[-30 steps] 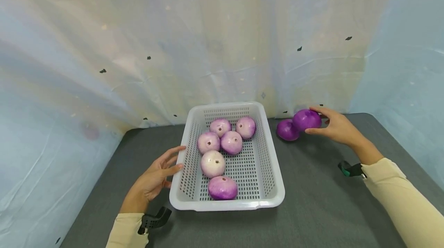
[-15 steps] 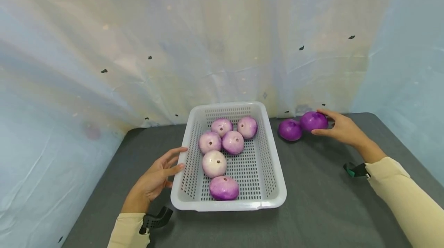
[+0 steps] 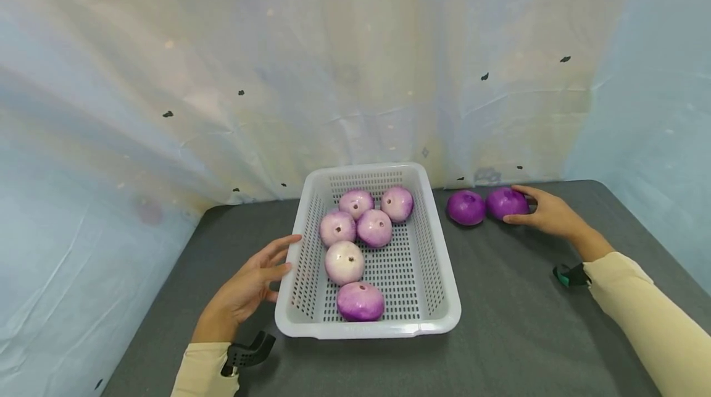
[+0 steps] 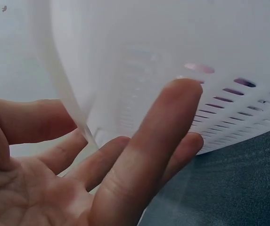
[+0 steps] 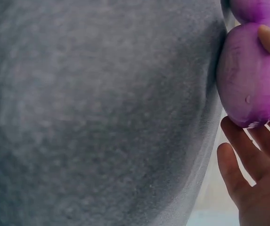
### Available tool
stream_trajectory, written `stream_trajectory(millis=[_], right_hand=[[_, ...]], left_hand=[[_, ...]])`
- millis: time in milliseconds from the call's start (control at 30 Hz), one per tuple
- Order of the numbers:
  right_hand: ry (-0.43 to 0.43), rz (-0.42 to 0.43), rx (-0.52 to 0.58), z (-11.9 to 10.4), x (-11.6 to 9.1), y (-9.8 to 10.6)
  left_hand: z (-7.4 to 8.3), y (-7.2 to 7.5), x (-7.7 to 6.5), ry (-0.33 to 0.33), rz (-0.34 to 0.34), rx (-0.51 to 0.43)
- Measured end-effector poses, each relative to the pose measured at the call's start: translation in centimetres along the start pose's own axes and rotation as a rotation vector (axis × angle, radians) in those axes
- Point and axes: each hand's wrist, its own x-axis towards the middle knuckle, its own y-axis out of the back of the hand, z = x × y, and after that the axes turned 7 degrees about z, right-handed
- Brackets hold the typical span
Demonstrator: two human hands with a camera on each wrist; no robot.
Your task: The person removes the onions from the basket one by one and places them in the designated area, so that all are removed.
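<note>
My right hand [image 3: 547, 215] holds a glossy red onion [image 3: 507, 202] on the table at the back right, thumb on its near side and a finger on its far side. A second red onion [image 3: 466, 207] sits just left of it. In the right wrist view, fingertips touch the held onion [image 5: 252, 80]. My left hand [image 3: 247, 283] rests its fingertips against the left side of a white slotted plastic basket [image 3: 450, 304]. In the left wrist view, the fingers [image 4: 149, 146] lie loosely along the basket's outer wall [image 4: 172, 42].
Several paler purple-and-white onions [image 3: 374, 228] lie in the basket, mostly along its left and far parts. A dark grey cloth covers the table [image 3: 500, 335]. Pale patterned curtain [image 3: 355, 76] hangs right behind the table's back edge.
My right hand has moved the onion slightly right and down, from leaning on its neighbour to the table beside it. The left hand and basket stay nearly in place.
</note>
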Motion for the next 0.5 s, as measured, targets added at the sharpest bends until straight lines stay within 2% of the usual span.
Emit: stream_trajectory(millis=[500], right_hand=[[0.032, -0.002, 0.044, 0.13, -0.15, -0.26]], left_hand=[[-0.05, 0.06, -0.05, -0.021, -0.016, 0.004]])
